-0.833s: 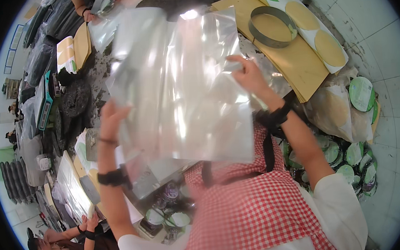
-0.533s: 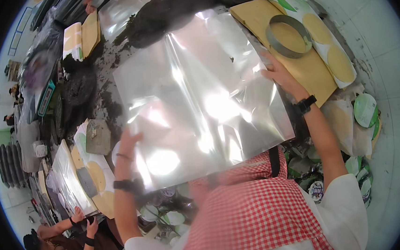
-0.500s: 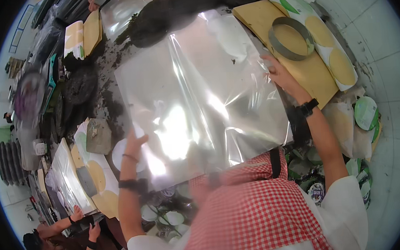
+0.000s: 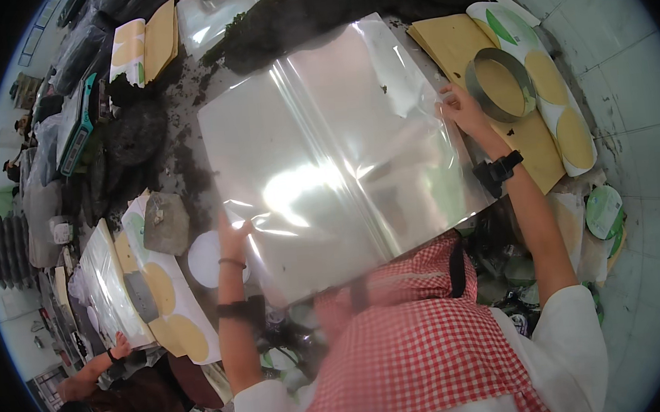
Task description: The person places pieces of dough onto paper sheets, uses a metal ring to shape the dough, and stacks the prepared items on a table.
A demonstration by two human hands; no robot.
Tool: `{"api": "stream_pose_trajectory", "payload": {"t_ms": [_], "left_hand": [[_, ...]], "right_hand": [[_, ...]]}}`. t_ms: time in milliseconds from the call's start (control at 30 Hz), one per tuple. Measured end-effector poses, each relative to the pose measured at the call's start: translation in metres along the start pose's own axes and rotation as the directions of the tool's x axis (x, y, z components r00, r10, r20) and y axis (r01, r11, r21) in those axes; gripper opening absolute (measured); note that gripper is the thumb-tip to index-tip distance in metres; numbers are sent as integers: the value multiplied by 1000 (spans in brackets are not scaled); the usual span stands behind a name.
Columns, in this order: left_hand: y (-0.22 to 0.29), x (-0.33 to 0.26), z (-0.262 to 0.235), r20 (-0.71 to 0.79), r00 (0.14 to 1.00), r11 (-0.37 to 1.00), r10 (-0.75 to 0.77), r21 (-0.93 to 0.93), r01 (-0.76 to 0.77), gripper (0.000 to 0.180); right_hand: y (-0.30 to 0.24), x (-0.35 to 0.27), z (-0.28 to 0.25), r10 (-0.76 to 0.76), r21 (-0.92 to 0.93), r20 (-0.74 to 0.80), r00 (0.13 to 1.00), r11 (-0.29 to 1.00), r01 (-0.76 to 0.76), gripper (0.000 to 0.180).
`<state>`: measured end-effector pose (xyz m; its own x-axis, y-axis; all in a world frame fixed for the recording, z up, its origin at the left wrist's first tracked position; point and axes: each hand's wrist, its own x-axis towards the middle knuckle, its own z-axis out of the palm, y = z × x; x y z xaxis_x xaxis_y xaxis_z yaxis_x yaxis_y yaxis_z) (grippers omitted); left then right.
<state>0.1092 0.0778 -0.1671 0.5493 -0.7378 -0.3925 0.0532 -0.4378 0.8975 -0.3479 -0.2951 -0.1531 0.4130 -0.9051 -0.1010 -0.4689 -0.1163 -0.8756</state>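
Note:
A large, clear, shiny plastic sheet (image 4: 300,123) spans the space between my two hands, its lower edge over the checked apron; whether it is one layer or several I cannot tell. My left hand (image 4: 233,238) grips its left edge with the fingers closed and partly hidden. At the right edge, my right hand (image 4: 459,107) pinches the film between thumb and fingers. Just right of that hand lies a round metal ring (image 4: 525,105) on brown paper sheets (image 4: 531,155). A long pile of dark, crumbly material (image 4: 292,19) lies beyond the far edge of the plastic.
White paper with round yellow and green prints (image 4: 558,95) lies at the right. A stone-like block (image 4: 166,225) and a white disc (image 4: 206,258) are left of my left hand. A co-worker (image 4: 132,396) stands at lower left beside another plastic stack (image 4: 107,278). Green-labelled packages (image 4: 603,211) sit at the right.
The plastic sheet looks flatter, with fewer wrinkles. Both hands keep their hold on it as the view shifts slightly. The co-worker's one hand has moved down, away from the stack.

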Motion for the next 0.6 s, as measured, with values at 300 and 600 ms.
{"api": "stream_pose_trajectory", "payload": {"t_ms": [300,600], "left_hand": [[79,-73,211,566,741,194,361,732,-653,58],[59,-51,180,697,670,477,257,511,-715,49]], "right_hand": [[49,-47,-106,-267,-767,-86,960,633,107,21],[-124,-100,58,-616,-537,220,756,571,621,9]]}}
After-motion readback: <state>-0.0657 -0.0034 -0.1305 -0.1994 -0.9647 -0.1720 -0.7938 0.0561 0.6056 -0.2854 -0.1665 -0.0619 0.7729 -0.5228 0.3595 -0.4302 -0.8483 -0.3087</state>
